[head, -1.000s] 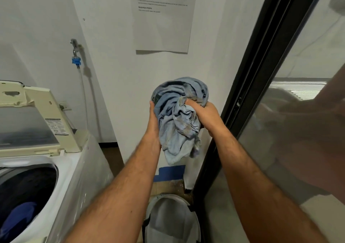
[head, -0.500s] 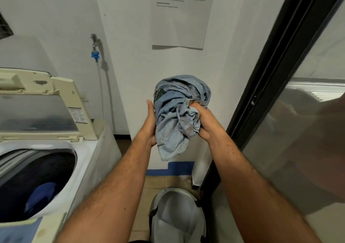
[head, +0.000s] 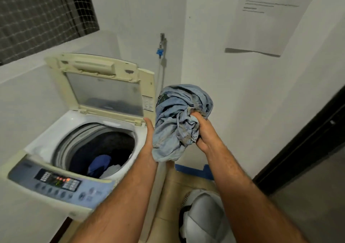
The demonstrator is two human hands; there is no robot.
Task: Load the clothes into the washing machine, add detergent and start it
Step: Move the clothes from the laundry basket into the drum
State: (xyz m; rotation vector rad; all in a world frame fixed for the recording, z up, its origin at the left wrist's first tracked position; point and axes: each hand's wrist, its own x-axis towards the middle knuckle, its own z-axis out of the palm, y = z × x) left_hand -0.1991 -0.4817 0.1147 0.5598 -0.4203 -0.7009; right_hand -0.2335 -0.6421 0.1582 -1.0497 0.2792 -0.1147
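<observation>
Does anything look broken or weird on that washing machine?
A little. The washing machine's lid is yellowed next to the white body, and its top edge has dark chipped spots. Nothing looks spilled. The lid stands open, with clothes already lying in the drum.

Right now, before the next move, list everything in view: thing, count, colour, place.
washing machine: 1, white and cream, left, lid raised
control panel: 1, blue-grey, lights on, machine's front edge
clothes in drum: at least 2, blue and white, bottom of the drum
denim bundle: 1, light blue, held up right of the machine
laundry basket: 1, white, on the floor, bottom centre
tap: 1, metal with blue fitting, wall behind the machine
paper notice: 1, white, wall, upper right
blue tape: 1 strip, foot of the wall
left hand: flat against the bundle's left side
right hand: grips the bundle's right side
</observation>
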